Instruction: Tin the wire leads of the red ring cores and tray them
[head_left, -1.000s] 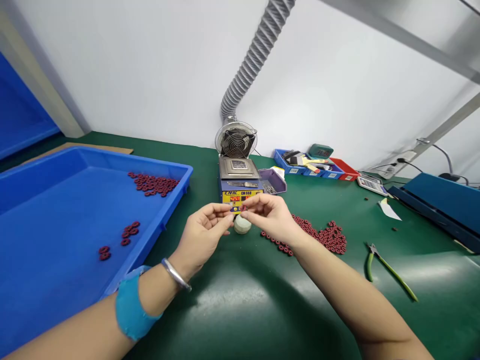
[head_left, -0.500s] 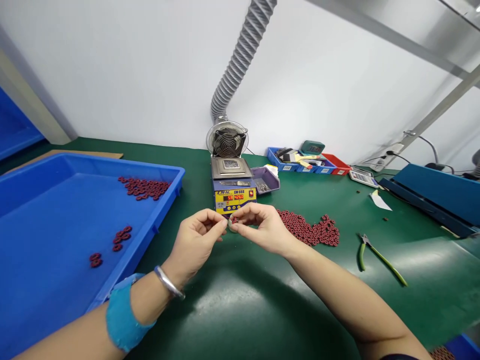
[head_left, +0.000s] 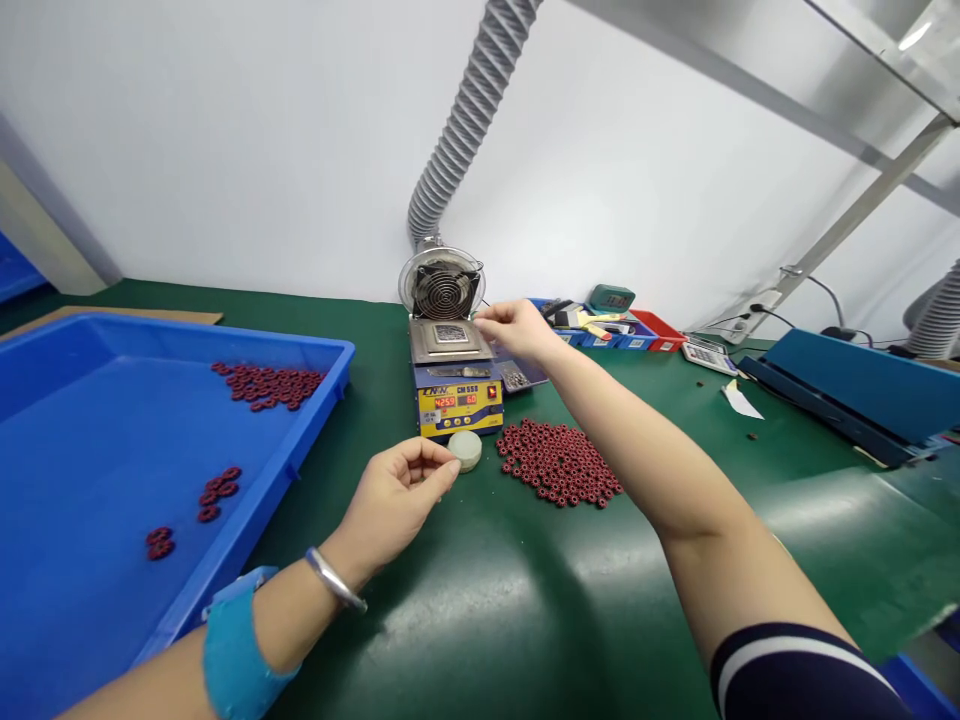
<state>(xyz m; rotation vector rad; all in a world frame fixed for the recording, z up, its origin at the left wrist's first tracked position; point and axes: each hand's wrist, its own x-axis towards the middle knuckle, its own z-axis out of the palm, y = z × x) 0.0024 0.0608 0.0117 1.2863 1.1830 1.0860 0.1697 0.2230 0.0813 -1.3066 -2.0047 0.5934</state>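
Observation:
My left hand (head_left: 397, 500) is closed in a pinch, its thumb and forefinger tips at the left edge of a pale round disc (head_left: 466, 450) on the green table. What the pinch holds, if anything, is too small to make out. My right hand (head_left: 517, 328) reaches forward to the right edge of a solder pot (head_left: 457, 402) with a digital display and a metal top plate (head_left: 451, 336). Its thumb and fingers are pinched together; anything between them is hidden. Beneath my right forearm lies a pile of dark red ring cores (head_left: 559, 462).
A large blue tray (head_left: 300, 440) with scattered red cores stands at left. Behind the pot is a fan (head_left: 444, 290) on a ribbed hose (head_left: 472, 120). A purple bin (head_left: 531, 374), small blue bins (head_left: 634, 340), a red bin (head_left: 664, 330) and a calculator (head_left: 709, 354) sit to the right.
My right hand has left my left hand and moved forward to the solder pot. The pale disc now shows fully, while my left hand stays beside it. The pliers are out of sight.

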